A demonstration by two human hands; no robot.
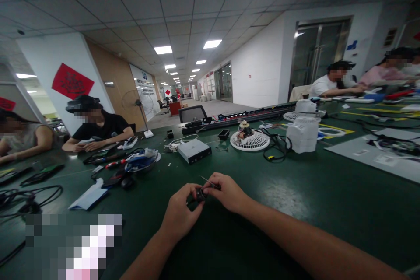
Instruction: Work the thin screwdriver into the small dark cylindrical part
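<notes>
Small, dark, round-bodied part (200,195): lower centre of the frame, above the dark green tabletop (149,194), between the two sets of fingers. Left hand (183,205): bare, on the part's left and lower side; thumb and forefinger closed on it, one from below, one from above. Long axis of the part: cannot be told, the fingers covering much of it. Right hand (226,190): bare, to the right and slightly above; thumb and forefinger together, pinching a slim, straight, metallic rod-like tool (207,180). Long axis of the tool: aslant, from the right fingers towards the upper left, the free end above the part and apart from it. Nearer hand: the left, in direct contact; the right fingertips lie close against the part's right side, though whether they touch it cannot be made out. Beyond the hands, at the centre of the frame: one grey, box-shaped metal unit with a black front (194,151); to its right, one round white plastic grille (251,141), flat on the table, well apart from the part.
</notes>
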